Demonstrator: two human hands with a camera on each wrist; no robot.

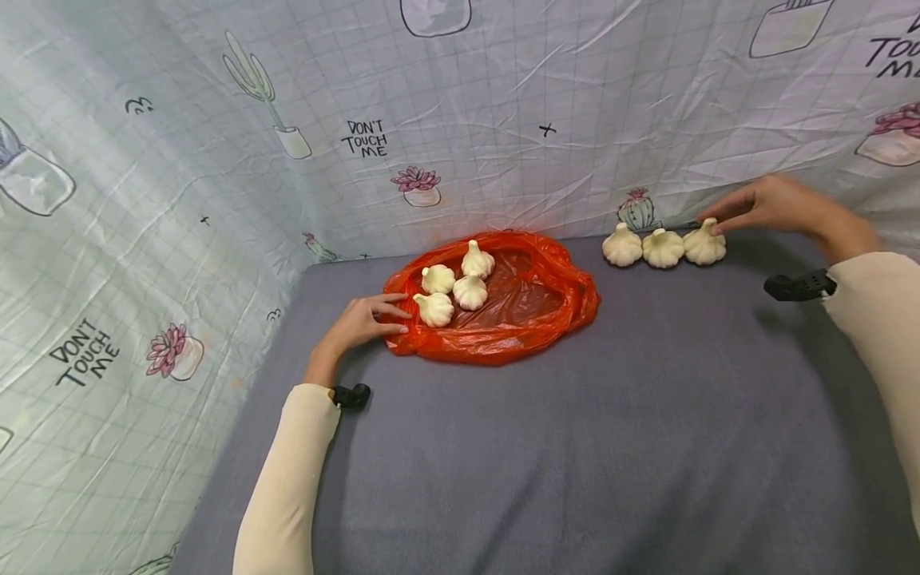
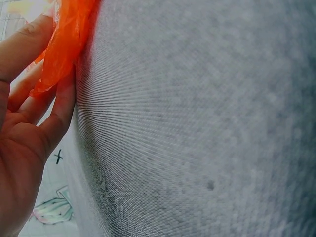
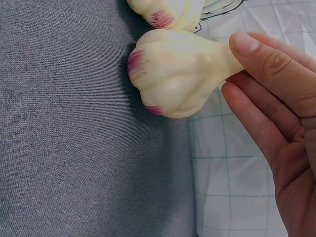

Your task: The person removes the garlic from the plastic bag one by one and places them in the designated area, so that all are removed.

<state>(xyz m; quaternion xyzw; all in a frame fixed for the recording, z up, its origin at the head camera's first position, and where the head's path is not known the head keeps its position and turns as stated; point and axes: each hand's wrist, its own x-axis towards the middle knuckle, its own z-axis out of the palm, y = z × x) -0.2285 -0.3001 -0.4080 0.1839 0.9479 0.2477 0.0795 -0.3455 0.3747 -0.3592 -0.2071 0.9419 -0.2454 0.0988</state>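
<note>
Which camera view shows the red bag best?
The head view: it shows nearly the whole red bag, with four garlic bulbs inside. The left wrist view shows only a piece by the left hand; the right wrist view, none.

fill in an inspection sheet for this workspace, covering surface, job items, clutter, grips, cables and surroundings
Surface: grey cloth, with a small dark spot showing in the left wrist view.
Job items: red plastic bag, mouth open, with four garlic bulbs inside; three more bulbs in a row to its right, at the back edge.
Clutter: nothing seen.
Grips: left grip holds the bag's left edge; right grip pinches the neck of the rightmost bulb. A black device sits at each wrist.
Cables: nothing seen.
Surroundings: printed fabric behind and to the left, with potted plants and "DON'T TOUCH ME" lettering.
</note>
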